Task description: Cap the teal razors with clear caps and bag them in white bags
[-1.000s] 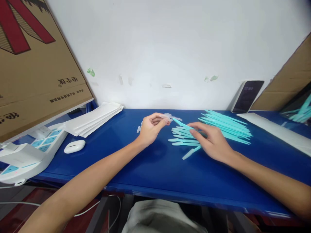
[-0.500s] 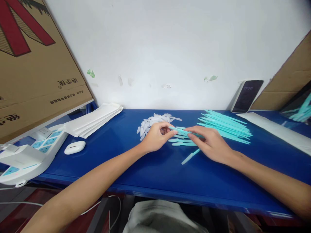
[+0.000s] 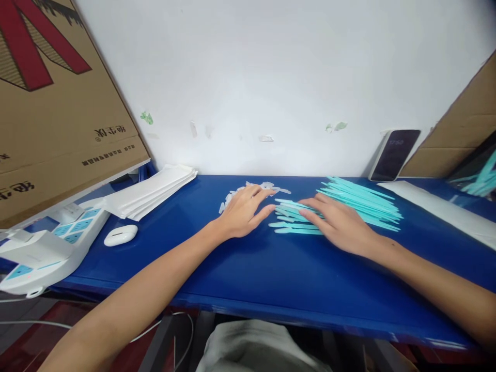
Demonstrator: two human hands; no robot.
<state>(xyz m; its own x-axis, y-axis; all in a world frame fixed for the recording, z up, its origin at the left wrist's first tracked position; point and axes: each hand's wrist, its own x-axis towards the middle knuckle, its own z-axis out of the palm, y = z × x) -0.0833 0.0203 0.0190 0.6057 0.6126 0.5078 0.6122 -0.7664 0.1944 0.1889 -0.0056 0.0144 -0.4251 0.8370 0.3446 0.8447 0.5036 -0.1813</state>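
Note:
My left hand [image 3: 245,211] hovers over a heap of small translucent white caps [image 3: 267,187], its fingers stretched apart and partly covering the heap. Nothing shows in it. To the right, my right hand [image 3: 336,219] pinches with thumb and fingers at a row of slim teal sticks with paler capped ends [image 3: 285,226], which look like eyebrow razors. The stick at its fingertips is partly hidden by the fingers. Behind that hand lies a larger fanned pile of teal sticks [image 3: 362,201].
A phone [image 3: 395,155] leans against the wall. White sleeves [image 3: 151,191], a white earphone case [image 3: 120,235] and a power strip [image 3: 77,232] lie left on the blue table [image 3: 240,274]. Cardboard [image 3: 65,113] stands at the left; a white strip [image 3: 442,209] lies right.
My left hand has let go of the teal stick and moved left over the caps, fingers opening. The capped stick jutting below my right hand is no longer there.

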